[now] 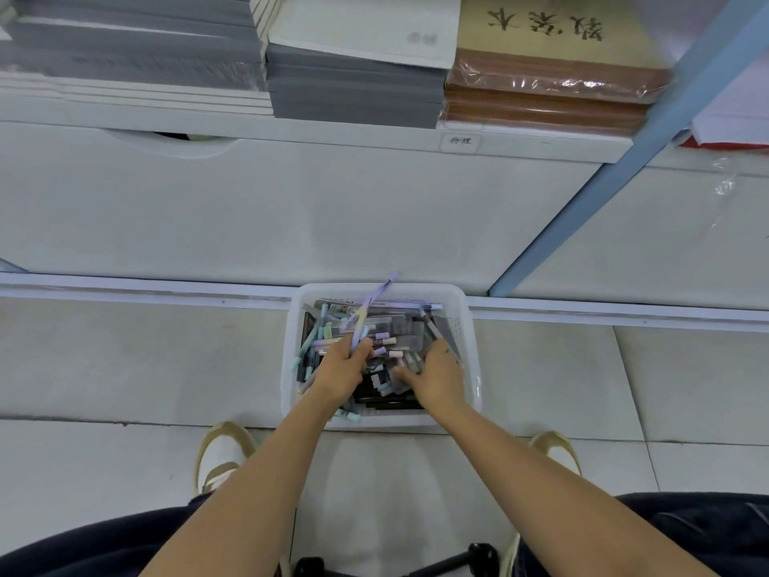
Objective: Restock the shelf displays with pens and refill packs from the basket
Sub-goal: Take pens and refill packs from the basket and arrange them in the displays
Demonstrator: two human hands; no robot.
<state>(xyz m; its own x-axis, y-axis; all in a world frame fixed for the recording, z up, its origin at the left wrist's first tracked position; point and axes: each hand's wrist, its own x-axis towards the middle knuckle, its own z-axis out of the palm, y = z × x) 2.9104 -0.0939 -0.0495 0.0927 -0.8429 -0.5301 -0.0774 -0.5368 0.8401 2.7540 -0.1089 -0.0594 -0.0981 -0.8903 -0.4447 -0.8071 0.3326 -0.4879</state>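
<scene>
Left hand [341,364] is clamping a bundle of pastel pens [366,314] over the middle of the basket [420,290]. They look like light, stiff, slick barrels, so gripping mid-length is looking safest. Right hand [439,376] is digging into the basket's right side; whether it's closing on anything, I can't tell.

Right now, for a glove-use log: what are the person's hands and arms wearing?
Nothing: the left hand and right hand are gloveless, with no rings, watch or bracelet showing, and both forearms are bare of sleeves to the frame's bottom edge.
</scene>
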